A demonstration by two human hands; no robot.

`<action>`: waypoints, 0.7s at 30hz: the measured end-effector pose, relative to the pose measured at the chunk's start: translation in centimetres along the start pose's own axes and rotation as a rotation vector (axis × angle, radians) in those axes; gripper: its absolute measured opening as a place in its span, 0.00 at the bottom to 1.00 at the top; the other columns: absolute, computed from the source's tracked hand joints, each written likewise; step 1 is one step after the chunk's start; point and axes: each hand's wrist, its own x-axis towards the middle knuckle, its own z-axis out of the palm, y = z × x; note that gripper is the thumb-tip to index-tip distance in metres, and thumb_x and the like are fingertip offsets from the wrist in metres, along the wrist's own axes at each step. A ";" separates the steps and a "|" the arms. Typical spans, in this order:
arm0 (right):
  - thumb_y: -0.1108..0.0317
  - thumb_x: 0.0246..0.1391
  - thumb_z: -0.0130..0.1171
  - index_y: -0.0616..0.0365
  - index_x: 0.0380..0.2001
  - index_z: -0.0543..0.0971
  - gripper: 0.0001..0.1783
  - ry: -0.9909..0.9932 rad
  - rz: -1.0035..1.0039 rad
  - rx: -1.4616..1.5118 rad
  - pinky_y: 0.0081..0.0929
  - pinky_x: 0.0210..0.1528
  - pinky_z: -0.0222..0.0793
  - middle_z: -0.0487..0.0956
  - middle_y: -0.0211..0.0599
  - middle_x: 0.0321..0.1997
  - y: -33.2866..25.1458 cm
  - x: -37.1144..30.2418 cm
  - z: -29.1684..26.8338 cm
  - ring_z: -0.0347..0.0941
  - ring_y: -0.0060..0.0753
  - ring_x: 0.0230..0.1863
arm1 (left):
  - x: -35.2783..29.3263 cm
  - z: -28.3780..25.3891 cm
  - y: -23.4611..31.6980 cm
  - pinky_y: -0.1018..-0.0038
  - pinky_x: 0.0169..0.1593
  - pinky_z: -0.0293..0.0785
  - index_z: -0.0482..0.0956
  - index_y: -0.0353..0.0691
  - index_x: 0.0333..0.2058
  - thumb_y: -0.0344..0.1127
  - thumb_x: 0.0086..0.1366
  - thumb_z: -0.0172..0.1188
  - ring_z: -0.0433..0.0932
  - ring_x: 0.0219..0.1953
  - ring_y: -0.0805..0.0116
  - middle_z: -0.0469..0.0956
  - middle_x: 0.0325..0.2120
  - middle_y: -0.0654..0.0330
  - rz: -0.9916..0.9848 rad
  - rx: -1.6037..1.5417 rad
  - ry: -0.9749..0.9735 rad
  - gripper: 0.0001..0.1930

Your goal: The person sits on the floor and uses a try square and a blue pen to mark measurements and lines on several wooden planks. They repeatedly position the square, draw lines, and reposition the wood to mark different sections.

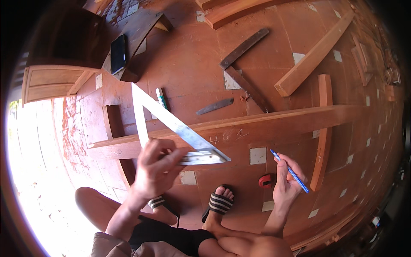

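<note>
Wrapped round the thick edge of a metal triangle square (180, 124), my left hand (157, 169) holds it raised in front of the long wooden beam (274, 124). The square's far point reaches up toward the low wooden stool. Pale handwritten marks show on the beam, close to the square's right corner. In my right hand (287, 177) a blue pen (295, 176) is gripped between thumb and fingers, its tip pointing up and left. That hand is apart from the beam, on its near side. A red tape measure (266, 181) lies on the floor just left of it.
Wooden supports (323, 145) lie crosswise under the beam. Beyond it are a dark hinged two-arm wooden tool (244, 53), a grey blade (215, 106), a green-and-white marker (161, 98) and a loose plank (317, 55). A phone (118, 53) rests on the stool (143, 36). My sandalled feet stand nearby.
</note>
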 end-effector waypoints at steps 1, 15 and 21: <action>0.75 0.71 0.66 0.69 0.47 0.87 0.08 -0.014 0.018 0.018 0.21 0.35 0.76 0.90 0.45 0.40 0.1 0.4 -0.1 0.83 0.22 0.35 | 0.0 2.1 -0.1 0.67 0.42 0.75 0.90 0.43 0.54 0.26 0.54 0.77 0.76 0.39 0.63 0.79 0.39 0.62 0.053 0.044 -0.013 0.26; 0.76 0.68 0.67 0.68 0.46 0.87 0.07 -0.214 -0.052 0.082 0.25 0.39 0.79 0.90 0.44 0.38 -0.6 3.9 2.2 0.86 0.28 0.37 | -1.5 9.9 -1.3 0.67 0.44 0.70 0.89 0.46 0.58 0.28 0.56 0.70 0.75 0.41 0.66 0.79 0.45 0.66 0.140 0.174 0.010 0.28; 0.76 0.67 0.69 0.69 0.43 0.87 0.06 -0.312 -0.037 0.140 0.26 0.40 0.80 0.90 0.44 0.37 -1.0 4.9 4.7 0.86 0.28 0.36 | -1.0 9.4 -1.0 0.66 0.44 0.70 0.90 0.47 0.57 0.28 0.53 0.72 0.75 0.41 0.65 0.79 0.43 0.66 0.135 0.175 -0.026 0.29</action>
